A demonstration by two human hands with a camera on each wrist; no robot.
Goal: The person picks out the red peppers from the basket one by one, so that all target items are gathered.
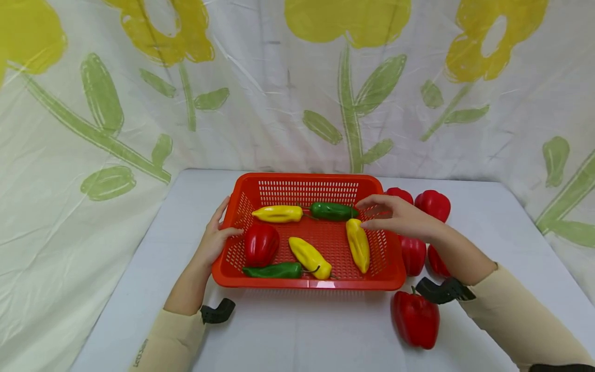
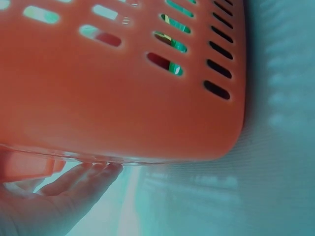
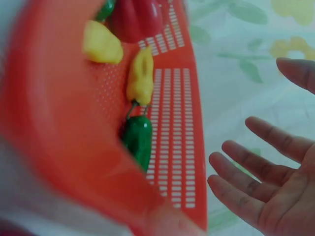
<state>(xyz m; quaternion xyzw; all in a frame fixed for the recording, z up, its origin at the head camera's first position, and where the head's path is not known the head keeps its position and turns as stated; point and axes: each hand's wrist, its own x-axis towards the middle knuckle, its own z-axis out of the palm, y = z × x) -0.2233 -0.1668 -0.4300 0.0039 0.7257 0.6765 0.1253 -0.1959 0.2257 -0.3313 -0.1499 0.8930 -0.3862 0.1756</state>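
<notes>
A red plastic basket (image 1: pixel 321 283) stands on the white table, with slotted walls. My left hand (image 1: pixel 216 240) grips its left rim, thumb over the edge and fingers along the outer wall; in the left wrist view the fingers (image 2: pixel 93 184) lie against that wall. My right hand (image 1: pixel 395 214) is spread over the basket's right end with nothing in it, close above a yellow pepper (image 1: pixel 358 247). Also inside are a red bell pepper (image 1: pixel 262 245), two more yellow peppers, one at the back (image 1: pixel 278 214) and one in front (image 1: pixel 310 257), and two green peppers, back (image 1: pixel 332 211) and front (image 1: pixel 274 270).
Several red bell peppers lie right of the basket, partly behind my right arm, including one at the back (image 1: pixel 433 205). Another red bell pepper (image 1: pixel 416 319) rests nearer the front. A flower-patterned cloth (image 1: pixel 260 119) hangs behind the table (image 1: pixel 297 330).
</notes>
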